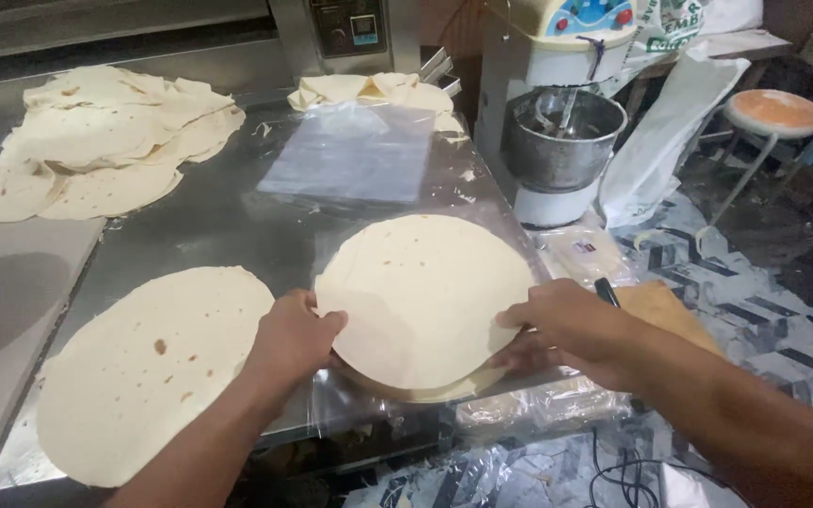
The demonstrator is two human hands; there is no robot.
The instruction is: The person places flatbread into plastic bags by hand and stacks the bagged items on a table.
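Observation:
A round stack of pale flatbreads (422, 296) lies on a clear plastic sheet (510, 409) at the near edge of a steel table (218, 226). My left hand (295, 334) grips the stack's left edge, thumb on top. My right hand (566, 325) holds its right edge, fingers tucked under. One large flatbread (148, 367) lies flat on the table to the left of my left hand.
A heap of flatbreads (105, 136) sits at the far left, a smaller pile (378, 91) at the back. Clear plastic bags (350, 150) lie mid-table. A stand mixer with a steel bowl (562, 136) stands right, beside a white sack (656, 141) and a stool (775, 113).

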